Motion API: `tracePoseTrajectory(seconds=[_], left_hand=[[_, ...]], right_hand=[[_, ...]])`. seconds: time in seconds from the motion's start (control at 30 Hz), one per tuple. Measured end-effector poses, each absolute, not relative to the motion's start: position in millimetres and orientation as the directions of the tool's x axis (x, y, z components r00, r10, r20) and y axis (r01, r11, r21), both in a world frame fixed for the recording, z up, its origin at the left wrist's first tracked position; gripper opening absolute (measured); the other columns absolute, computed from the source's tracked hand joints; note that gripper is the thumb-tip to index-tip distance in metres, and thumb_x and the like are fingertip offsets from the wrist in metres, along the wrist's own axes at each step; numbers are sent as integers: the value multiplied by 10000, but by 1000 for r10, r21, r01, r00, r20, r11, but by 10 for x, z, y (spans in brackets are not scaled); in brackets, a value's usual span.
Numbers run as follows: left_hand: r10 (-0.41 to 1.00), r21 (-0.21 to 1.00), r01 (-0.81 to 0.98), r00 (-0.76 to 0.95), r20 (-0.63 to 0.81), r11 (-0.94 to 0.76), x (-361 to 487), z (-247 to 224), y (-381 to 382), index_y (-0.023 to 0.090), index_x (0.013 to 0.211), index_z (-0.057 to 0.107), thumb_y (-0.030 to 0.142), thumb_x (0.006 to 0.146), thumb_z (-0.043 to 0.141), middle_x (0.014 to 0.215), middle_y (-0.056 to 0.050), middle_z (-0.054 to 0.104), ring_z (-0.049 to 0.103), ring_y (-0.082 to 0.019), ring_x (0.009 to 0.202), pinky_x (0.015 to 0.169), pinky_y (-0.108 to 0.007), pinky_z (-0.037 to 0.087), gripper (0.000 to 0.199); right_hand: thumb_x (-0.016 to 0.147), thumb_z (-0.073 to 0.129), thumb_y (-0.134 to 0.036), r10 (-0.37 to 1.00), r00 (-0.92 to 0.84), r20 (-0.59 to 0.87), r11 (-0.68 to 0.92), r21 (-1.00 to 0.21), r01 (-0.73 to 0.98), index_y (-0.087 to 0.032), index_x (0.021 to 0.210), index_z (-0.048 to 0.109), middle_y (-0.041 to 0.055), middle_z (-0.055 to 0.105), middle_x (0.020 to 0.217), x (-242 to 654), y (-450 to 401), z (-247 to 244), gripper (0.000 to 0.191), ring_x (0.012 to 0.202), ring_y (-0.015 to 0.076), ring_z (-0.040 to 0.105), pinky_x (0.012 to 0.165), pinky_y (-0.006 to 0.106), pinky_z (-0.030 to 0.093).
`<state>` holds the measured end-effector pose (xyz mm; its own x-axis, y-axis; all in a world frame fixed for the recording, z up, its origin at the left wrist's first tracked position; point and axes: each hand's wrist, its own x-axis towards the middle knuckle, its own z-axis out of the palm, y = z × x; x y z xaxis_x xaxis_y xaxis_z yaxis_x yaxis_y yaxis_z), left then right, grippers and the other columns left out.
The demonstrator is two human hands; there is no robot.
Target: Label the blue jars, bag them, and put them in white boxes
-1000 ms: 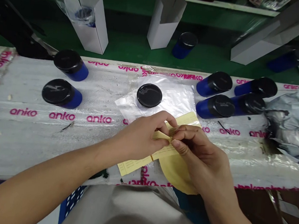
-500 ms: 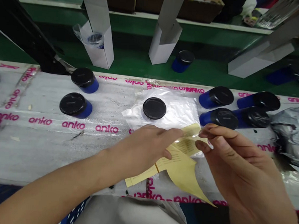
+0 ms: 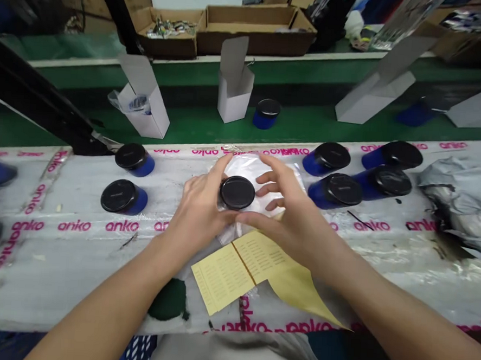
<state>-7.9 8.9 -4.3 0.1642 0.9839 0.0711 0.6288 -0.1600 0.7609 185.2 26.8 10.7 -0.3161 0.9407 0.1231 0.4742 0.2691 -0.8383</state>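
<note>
A blue jar with a round black lid (image 3: pixel 237 193) stands upright on a crinkled clear plastic bag (image 3: pixel 252 161). My left hand (image 3: pixel 202 202) curves around the jar's left side, finger and thumb spread, seemingly touching it. On the other side my right hand (image 3: pixel 289 215) is open, its fingers apart and a small gap between them and the lid. The two thumbs nearly meet in front of the jar. Just below my hands lies a yellow printed leaflet (image 3: pixel 228 277), creased, with one flap curling to the right.
More black-lidded blue jars stand at left (image 3: pixel 119 196) and right (image 3: pixel 335 190). Behind, open white boxes (image 3: pixel 234 101) and another jar (image 3: pixel 266 113) sit on a green surface. Crumpled plastic (image 3: pixel 464 188) lies far right. A black post (image 3: pixel 46 95) slants at left.
My hands have let go of the yellow leaflet, which now lies on the table. Both have moved forward to either side of the jar. The view has shifted upward.
</note>
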Motion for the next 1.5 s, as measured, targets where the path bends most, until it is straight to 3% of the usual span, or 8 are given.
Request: tracePoseTrajectory(seconds=[0.13,0.3,0.43,0.5,0.6,0.7,0.8,1.5], left_hand=[[987,749,649,157,45,-137,-111,3,94,368,1598,162,346,728,872,1302,-86,603,559,-325,1243,1108,-563,366,1123],[942,897,439,317,-110,-43,-285,55,188,395,1612,65,287,776,829,1530,-98,491,498,-287,1388,1127,-474,413,1138],[949,928,372,294,-115,-2,-258,17,184,390,1602,107,210,795,790,1450,-74,590,573,-255,1314,1055,-423,480,1073],[971,920,388,234,-40,-56,-203,-25,170,367,1575,219,183,779,793,1403,-64,615,578,-242,1293,1077,-412,457,998],[974,890,421,207,91,-173,-131,-110,161,344,1531,313,172,794,771,1353,-54,620,590,-226,1248,1093,-413,432,884],[951,857,421,208,229,-298,-98,-208,169,356,1506,352,182,796,787,1293,-44,626,602,-230,1200,1068,-424,446,851],[923,827,411,195,331,-383,-95,-283,177,376,1482,392,162,778,815,1277,-43,624,600,-241,1186,1064,-436,450,849],[906,815,395,184,381,-423,-87,-358,168,366,1430,442,70,760,797,1351,-59,622,605,-258,1236,1080,-459,481,813]], right_hand=[[779,800,-193,881,-454,132,381,-767,517,-282,1541,340,76,680,1139,1737,408,127,895,1035,275,684,823,434,613],[864,708,-147,762,-634,131,494,-750,439,-349,1615,186,74,686,1309,1846,509,187,936,1227,270,651,951,421,578],[868,710,-181,765,-596,243,527,-769,362,-363,1552,361,75,598,1428,1918,450,246,789,1259,259,609,945,410,574],[864,721,-210,836,-498,231,421,-851,313,-331,1399,553,63,665,1227,1943,354,314,574,1019,230,664,796,372,585],[897,712,-290,883,-467,-48,-11,-997,83,-277,1161,679,-18,594,782,1972,189,390,267,610,134,534,526,277,454],[888,747,-364,776,-546,-314,-440,-890,-114,-229,1108,705,-57,492,642,1979,88,372,262,507,80,404,469,237,310],[874,774,-374,711,-563,-421,-619,-755,-217,-204,1136,723,-70,454,576,1964,67,319,316,498,67,371,479,232,265],[842,819,-352,673,-538,-508,-705,-660,-259,-199,1127,762,-58,509,532,1911,32,353,328,482,58,423,490,223,301]])
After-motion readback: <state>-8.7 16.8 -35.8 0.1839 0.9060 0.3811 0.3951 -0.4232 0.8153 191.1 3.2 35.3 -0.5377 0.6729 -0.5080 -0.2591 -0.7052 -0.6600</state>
